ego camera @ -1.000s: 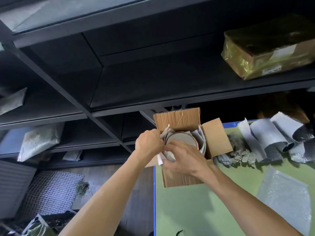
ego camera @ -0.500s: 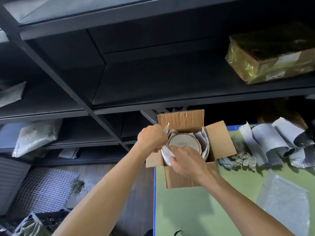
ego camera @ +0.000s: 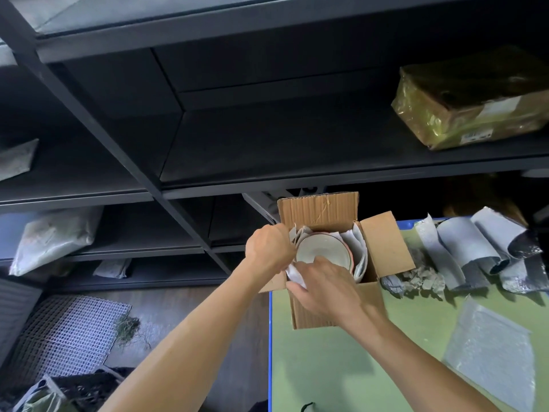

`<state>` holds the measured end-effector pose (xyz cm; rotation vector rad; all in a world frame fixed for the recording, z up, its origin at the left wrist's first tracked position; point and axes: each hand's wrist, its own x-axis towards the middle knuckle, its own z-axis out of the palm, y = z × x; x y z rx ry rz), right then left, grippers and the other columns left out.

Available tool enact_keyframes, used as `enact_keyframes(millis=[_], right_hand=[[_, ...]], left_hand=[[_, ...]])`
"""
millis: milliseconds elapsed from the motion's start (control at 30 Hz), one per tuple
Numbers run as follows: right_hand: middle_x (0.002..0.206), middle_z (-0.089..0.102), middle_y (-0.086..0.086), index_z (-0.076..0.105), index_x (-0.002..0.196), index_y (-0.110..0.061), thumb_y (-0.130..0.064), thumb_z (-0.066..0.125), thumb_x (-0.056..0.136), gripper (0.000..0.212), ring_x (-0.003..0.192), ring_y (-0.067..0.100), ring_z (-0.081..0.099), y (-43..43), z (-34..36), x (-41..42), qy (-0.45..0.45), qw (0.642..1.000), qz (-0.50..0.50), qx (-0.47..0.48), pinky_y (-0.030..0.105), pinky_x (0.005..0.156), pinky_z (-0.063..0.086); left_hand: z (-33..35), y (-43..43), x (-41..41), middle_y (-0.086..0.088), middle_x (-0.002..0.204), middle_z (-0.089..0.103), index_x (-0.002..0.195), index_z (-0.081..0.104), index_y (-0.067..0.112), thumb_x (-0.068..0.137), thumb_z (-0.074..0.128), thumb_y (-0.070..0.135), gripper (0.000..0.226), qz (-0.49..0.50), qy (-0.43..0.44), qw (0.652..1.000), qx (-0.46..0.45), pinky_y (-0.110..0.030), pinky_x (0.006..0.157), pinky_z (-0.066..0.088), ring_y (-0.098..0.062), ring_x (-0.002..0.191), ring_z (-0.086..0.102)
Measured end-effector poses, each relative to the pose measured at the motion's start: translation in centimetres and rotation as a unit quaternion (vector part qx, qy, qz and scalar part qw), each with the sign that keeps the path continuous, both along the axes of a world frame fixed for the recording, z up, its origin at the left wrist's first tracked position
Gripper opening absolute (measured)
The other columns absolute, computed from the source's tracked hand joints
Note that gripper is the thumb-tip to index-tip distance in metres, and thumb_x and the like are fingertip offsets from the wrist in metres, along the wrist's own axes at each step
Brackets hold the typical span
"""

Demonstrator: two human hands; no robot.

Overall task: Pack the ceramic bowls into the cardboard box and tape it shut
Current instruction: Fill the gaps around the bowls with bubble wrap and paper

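An open cardboard box stands at the left corner of the green table. Inside it lies a pale ceramic bowl with a reddish rim, bedded in white wrapping paper. My left hand is at the box's left edge, fingers curled round the paper there. My right hand reaches over the box's near wall and pinches the paper at the bowl's near left side. The fingertips of both hands are partly hidden by paper.
Rolls of grey foam sheet and crumpled paper scraps lie right of the box. A bubble-wrap sheet lies on the table's right. Dark metal shelving rises behind, holding a taped parcel. The floor drops left of the table's blue edge.
My right hand has slid from over the bowl to the near left corner, uncovering the bowl. My left hand has stayed at the box's left edge holding paper.
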<state>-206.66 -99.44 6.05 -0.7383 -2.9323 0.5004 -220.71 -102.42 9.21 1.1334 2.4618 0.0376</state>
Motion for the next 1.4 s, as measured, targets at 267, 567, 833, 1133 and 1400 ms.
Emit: enact_keyframes(millis=[267,567,833,1133,1400], right_hand=[[0.084,0.068,0.008,0.060,0.100,-0.015,-0.031,0.037,0.101,0.028,0.080,0.031,0.063,0.3,-0.3,-1.0,0.020,0.998,-0.058,0.018,0.035,0.062,0.040],[0.092,0.065,0.009,0.061,0.116,-0.020,-0.029,0.036,0.100,0.031,0.087,0.034,0.062,-1.1,-1.5,-1.0,-0.036,0.997,-0.057,0.047,0.035,0.062,0.030],[0.046,0.044,-0.001,0.056,0.058,-0.017,-0.014,0.085,0.054,0.029,0.044,0.021,0.049,-1.5,-0.7,-1.8,-0.039,0.993,-0.086,0.073,0.023,0.043,0.006],[0.044,0.048,-0.001,0.065,0.066,-0.021,-0.028,0.085,0.064,0.021,0.044,0.023,0.051,-2.1,-1.5,-1.6,-0.033,0.992,-0.097,0.077,0.024,0.042,0.016],[0.056,0.042,-0.002,0.053,0.048,-0.017,-0.007,0.086,0.040,0.036,0.048,0.022,0.047,-1.6,-2.5,-1.6,-0.057,0.990,-0.098,0.080,0.024,0.044,0.009]], left_hand=[[1.2,0.8,-1.1,-0.001,0.056,0.068,0.066,0.058,0.012,0.079,0.051,0.006,0.016,-0.005,0.016,1.000,0.015,-0.035,0.067,0.062,-0.019,0.060,0.070],[-1.1,0.1,-0.8,0.000,0.063,0.062,0.069,0.049,0.016,0.088,0.047,0.014,0.019,-0.021,0.005,1.000,-0.016,-0.032,0.063,0.056,-0.023,0.071,0.067],[-1.3,0.7,-1.6,-0.002,0.066,0.052,0.069,0.042,0.016,0.103,0.042,0.033,0.038,0.004,0.051,0.996,0.070,-0.029,0.052,0.038,-0.021,0.060,0.052],[-2.9,0.2,-1.8,-0.004,0.075,0.062,0.081,0.055,0.013,0.101,0.043,0.034,0.031,0.005,0.045,0.997,0.061,-0.031,0.054,0.038,-0.026,0.068,0.057],[-2.9,0.2,-2.2,-0.003,0.069,0.066,0.085,0.069,0.013,0.093,0.055,0.025,0.020,0.007,0.026,0.997,0.075,-0.033,0.055,0.053,-0.022,0.060,0.060]])
